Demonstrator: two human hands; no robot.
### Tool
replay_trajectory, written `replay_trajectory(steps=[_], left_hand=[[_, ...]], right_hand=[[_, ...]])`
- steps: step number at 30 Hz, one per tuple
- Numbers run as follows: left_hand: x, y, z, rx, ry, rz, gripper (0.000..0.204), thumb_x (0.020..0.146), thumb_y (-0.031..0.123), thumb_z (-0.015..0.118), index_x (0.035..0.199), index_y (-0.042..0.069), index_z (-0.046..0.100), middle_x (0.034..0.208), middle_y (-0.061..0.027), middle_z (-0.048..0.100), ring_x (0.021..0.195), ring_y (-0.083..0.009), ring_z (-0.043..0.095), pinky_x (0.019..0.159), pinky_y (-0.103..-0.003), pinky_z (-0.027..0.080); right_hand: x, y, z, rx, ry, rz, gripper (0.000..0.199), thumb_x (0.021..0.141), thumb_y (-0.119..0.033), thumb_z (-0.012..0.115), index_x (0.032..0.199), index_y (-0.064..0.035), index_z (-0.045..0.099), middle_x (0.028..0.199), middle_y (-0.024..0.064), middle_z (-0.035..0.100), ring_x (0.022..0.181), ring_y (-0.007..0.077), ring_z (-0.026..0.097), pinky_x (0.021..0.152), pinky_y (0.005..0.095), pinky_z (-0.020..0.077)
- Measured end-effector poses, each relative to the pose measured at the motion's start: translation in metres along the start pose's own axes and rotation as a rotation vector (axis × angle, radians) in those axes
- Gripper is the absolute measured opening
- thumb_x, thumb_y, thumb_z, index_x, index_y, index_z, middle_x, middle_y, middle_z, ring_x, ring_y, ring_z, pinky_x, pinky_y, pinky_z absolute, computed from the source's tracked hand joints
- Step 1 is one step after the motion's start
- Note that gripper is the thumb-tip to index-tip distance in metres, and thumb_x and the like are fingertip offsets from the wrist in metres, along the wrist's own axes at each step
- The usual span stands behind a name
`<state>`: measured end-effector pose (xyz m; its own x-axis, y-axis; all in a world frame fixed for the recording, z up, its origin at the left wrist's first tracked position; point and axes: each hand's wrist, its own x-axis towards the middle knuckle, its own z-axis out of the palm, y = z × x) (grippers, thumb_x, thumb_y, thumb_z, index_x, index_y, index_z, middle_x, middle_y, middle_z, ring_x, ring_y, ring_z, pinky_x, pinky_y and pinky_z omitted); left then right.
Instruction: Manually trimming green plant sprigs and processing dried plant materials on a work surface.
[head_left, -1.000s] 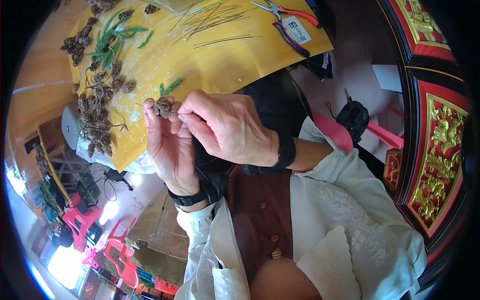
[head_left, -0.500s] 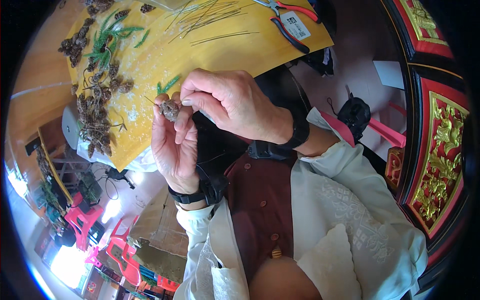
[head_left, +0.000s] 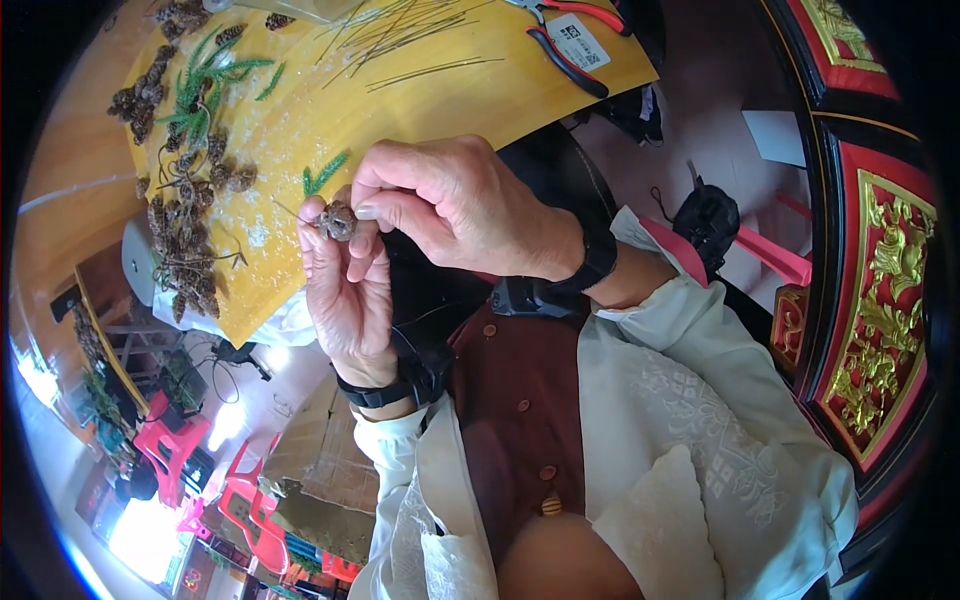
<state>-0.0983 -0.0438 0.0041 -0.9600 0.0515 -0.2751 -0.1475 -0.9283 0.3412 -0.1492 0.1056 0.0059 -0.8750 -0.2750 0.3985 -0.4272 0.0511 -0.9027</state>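
Note:
Above the near edge of the yellow table, a small brown pine cone [head_left: 337,222] is gripped in the fingers of my left hand [head_left: 345,300]. A thin wire [head_left: 288,211] pokes out from the cone's left side. My right hand [head_left: 455,205] meets the cone from the right, thumb and forefinger pinched against its edge; whatever lies between those fingertips is too small to make out. Just beyond the cone, a green sprig [head_left: 323,174] lies on the table.
The yellow tabletop [head_left: 440,105] carries several loose thin wires [head_left: 400,35], red-and-black pliers [head_left: 565,60], a heap of pine cones [head_left: 185,235] and green sprigs [head_left: 205,85]. Pink plastic stools [head_left: 170,445] stand at lower left. Red-and-gold carved panels [head_left: 880,300] line the right.
The pine cone has turned slightly in my left fingers. My right hand keeps its pinch beside it. The whole view has shifted a little, moving the table up and left.

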Motion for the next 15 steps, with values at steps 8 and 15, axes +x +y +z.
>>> replay_trajectory(steps=[8,15], left_hand=[[-0.002,-0.006,0.001,0.176,-0.038,0.073,0.021,0.092,0.01,0.054,0.111,0.004,0.049,0.108,-0.0134,0.048,0.072,-0.014,0.041,0.059,-0.019,0.039],[-0.002,-0.003,-0.005,0.036,-0.021,-0.007,0.022,0.091,0.009,0.055,0.111,0.005,0.047,0.105,-0.0124,0.05,0.071,-0.0141,0.041,0.058,-0.018,0.038]], right_hand=[[0.002,0.001,-0.007,-0.005,0.018,-0.019,0.003,0.08,-0.001,0.06,0.081,-0.0016,0.058,0.069,0.0094,0.061,0.059,0.0239,0.06,0.053,0.0294,0.0462],[0.002,0.008,-0.014,0.014,-0.077,-0.026,0.003,0.079,-0.001,0.061,0.081,-0.0019,0.059,0.069,0.0094,0.061,0.061,0.0239,0.06,0.055,0.0299,0.0464]])
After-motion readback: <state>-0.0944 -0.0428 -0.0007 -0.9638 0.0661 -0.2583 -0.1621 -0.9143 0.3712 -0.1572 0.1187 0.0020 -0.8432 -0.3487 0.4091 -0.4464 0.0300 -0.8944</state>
